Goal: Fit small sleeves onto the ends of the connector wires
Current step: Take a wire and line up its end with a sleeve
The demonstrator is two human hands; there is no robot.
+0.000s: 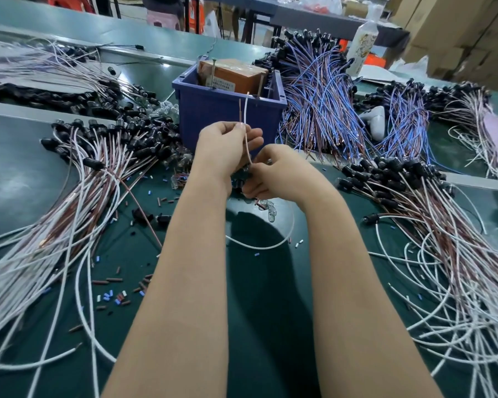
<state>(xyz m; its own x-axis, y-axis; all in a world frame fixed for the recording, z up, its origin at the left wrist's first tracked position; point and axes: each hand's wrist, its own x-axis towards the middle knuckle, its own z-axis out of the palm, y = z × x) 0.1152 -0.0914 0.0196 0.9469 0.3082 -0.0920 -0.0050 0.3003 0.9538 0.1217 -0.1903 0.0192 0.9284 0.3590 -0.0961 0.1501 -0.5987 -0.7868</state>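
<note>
My left hand (224,150) pinches a pair of connector wires (245,110), one white and one brown, whose ends stick upward in front of the blue bin. My right hand (273,173) is just below and to the right, fingers curled round the lower part of the same wires; what lies under its fingers is hidden. A white wire loop (259,247) hangs down between my forearms onto the green table (259,282). Small loose sleeves (118,297), brown, blue and white, lie scattered on the table at the left.
A blue bin (227,110) holding an orange box stands just beyond my hands. Bundles of white and brown wires with black connectors (98,156) lie left and right (414,196). Blue and brown wire bundles (319,90) pile behind. A white bottle (362,47) stands far right.
</note>
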